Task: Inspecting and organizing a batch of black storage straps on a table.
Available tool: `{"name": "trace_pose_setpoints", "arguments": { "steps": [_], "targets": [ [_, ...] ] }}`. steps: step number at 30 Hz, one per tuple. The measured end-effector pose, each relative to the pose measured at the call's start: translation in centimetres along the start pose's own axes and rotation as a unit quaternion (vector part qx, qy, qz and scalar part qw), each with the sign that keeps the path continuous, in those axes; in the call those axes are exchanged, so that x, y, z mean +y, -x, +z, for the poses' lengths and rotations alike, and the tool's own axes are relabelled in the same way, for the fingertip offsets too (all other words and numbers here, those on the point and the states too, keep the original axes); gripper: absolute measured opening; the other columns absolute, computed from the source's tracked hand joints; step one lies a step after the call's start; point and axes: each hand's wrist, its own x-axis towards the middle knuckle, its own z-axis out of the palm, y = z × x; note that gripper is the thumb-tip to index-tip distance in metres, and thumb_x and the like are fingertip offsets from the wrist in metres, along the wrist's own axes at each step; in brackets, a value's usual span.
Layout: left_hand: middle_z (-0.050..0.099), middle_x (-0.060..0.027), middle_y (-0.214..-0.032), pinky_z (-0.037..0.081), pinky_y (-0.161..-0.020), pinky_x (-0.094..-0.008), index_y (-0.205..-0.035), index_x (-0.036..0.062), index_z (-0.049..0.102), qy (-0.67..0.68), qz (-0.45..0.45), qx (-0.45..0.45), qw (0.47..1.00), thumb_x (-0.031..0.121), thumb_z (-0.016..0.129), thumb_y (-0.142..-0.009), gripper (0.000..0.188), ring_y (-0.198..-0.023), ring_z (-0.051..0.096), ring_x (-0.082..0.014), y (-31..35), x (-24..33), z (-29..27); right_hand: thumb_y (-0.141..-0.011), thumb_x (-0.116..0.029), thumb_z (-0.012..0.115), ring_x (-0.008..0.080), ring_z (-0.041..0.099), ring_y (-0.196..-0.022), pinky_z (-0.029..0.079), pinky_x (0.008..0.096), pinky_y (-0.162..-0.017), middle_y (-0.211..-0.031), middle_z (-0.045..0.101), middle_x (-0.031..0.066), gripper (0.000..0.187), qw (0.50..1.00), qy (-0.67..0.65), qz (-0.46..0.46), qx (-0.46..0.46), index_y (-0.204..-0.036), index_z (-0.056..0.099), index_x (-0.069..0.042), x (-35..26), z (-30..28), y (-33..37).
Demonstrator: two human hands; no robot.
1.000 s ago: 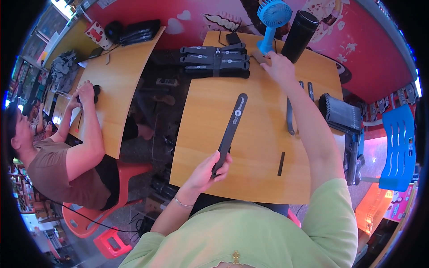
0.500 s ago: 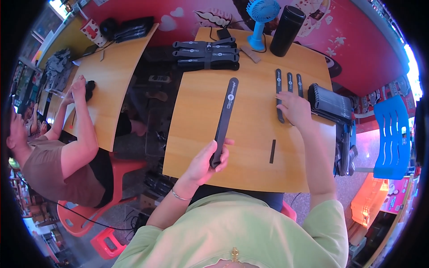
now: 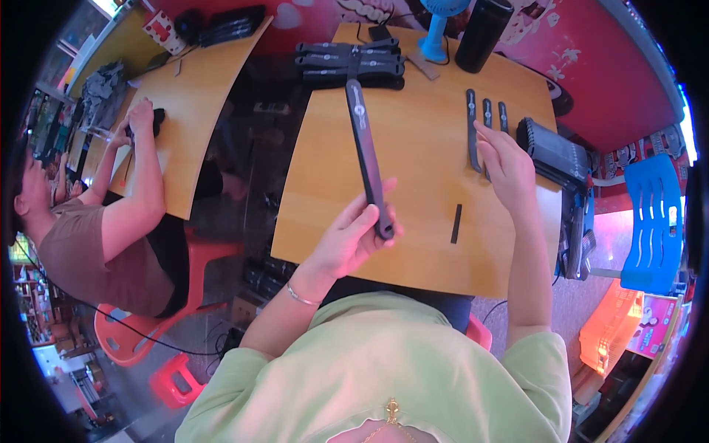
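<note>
My left hand (image 3: 360, 235) is closed around the lower end of a long black strap (image 3: 365, 148) with a rounded tip and white print. The strap slants up and away to the left, its far tip in front of a bundle of similar black straps (image 3: 332, 76) at the back of the table. My right hand (image 3: 508, 166) has its fingers stretched and thumb apart, beside the leftmost strap (image 3: 472, 122) of three laid in a row. I cannot tell whether its fingertips touch that strap. A short black strip (image 3: 456, 224) lies nearer to me.
The wooden table (image 3: 317, 177) also bears a stack of black pouches (image 3: 557, 153) at its right edge, a blue fan (image 3: 434, 40) and a black cylinder (image 3: 484, 37) at the back. A co-worker (image 3: 103, 229) sits at another table (image 3: 196, 111) on the left. A blue chair (image 3: 651, 229) stands right.
The strap in my left hand has swung from leaning right to leaning left. My right hand's fingers have turned to point farther forward. The whole view has shifted, with the table higher in it.
</note>
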Motion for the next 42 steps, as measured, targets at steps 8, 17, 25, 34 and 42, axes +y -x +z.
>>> {"name": "trace_pose_setpoints", "arguments": {
  "steps": [8,17,25,34,42],
  "targets": [
    [0.058,-0.0094,-0.106,0.053,-0.086,-0.0356,-0.139,0.0067,0.028,-0.014,0.04,-0.018,0.999,0.011,0.051,-0.092,0.052,-0.107,0.057,-0.031,-1.8,-1.5,0.3,-0.085,-0.008,0.057,0.0241,0.062,-0.068,0.047,0.0327,-0.058,-0.072,0.061,0.0075,0.012,0.974,-0.198,0.081,-0.076,-0.096,0.057,-0.005,-8.4,0.5,9.0],
    [0.059,-0.0066,-0.106,0.053,-0.086,-0.0366,-0.135,0.0076,0.035,-0.107,0.109,0.033,0.988,0.001,0.055,-0.088,0.051,-0.107,0.058,-0.0295,-2.1,-2.5,0.7,-0.081,-0.007,0.063,0.0271,0.06,-0.067,0.046,0.0339,-0.057,-0.075,0.06,0.011,0.011,0.992,-0.124,0.014,0.005,-0.088,0.055,-0.004,-8.8,2.0,10.0],
    [0.06,-0.0067,-0.107,0.053,-0.087,-0.0373,-0.135,0.0076,0.036,-0.137,0.146,0.047,0.979,-0.001,0.055,-0.087,0.051,-0.107,0.058,-0.0299,-1.9,-2.3,1.0,-0.079,-0.006,0.065,0.0262,0.059,-0.065,0.046,0.0338,-0.056,-0.073,0.06,0.0098,0.012,0.993,-0.109,0.013,0.034,-0.086,0.056,-0.005,-8.9,2.7,9.8],
    [0.061,-0.0078,-0.106,0.053,-0.087,-0.0371,-0.134,0.0068,0.037,-0.141,0.16,0.038,0.976,-0.002,0.055,-0.087,0.052,-0.105,0.059,-0.0297,-1.9,-2.5,0.7,-0.079,-0.006,0.064,0.0255,0.06,-0.065,0.046,0.0336,-0.056,-0.072,0.061,0.0095,0.012,0.992,-0.12,0.032,0.031,-0.087,0.056,-0.006,-8.8,3.2,10.0],
    [0.059,-0.0056,-0.103,0.05,-0.089,-0.0358,-0.132,0.0033,0.04,-0.135,0.181,0.045,0.973,-0.004,0.058,-0.085,0.051,-0.104,0.059,-0.0246,-2.1,-2.7,0.8,-0.079,-0.006,0.065,0.0254,0.06,-0.065,0.046,0.0338,-0.057,-0.073,0.061,0.0094,0.012,0.991,-0.119,0.036,0.049,-0.087,0.056,-0.006,-8.6,3.6,9.8]
  ]
}}
